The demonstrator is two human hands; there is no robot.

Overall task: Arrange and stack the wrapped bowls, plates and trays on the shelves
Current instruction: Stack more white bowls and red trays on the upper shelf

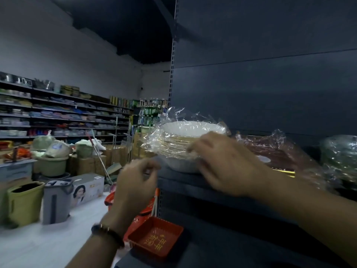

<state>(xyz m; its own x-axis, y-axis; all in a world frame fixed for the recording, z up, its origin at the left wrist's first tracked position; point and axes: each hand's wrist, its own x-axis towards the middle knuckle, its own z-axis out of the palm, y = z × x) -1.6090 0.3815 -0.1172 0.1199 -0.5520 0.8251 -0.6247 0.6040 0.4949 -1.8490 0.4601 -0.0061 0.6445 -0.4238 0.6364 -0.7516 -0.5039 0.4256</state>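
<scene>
A stack of white bowls (pixel 190 130) in clear plastic wrap stands at the left end of a dark shelf (pixel 208 182). My right hand (pixel 229 161) lies against the front right of the stack, fingers spread over the wrap. My left hand (pixel 136 182) hangs just left of the shelf's end, fingers curled, and seems to pinch the loose wrap at the stack's lower left; blur hides the contact. To the right of the bowls lie wrapped red plates or trays (pixel 274 151), and a wrapped greenish stack (pixel 340 151) sits at the far right.
A red tray (pixel 154 237) with gold characters sits on the lower shelf, with more red trays (pixel 148 207) behind it. Buckets (pixel 25 202), a grey bin (pixel 56 202) and boxes crowd the aisle floor at left. Stocked shelves (pixel 63 113) line the far wall.
</scene>
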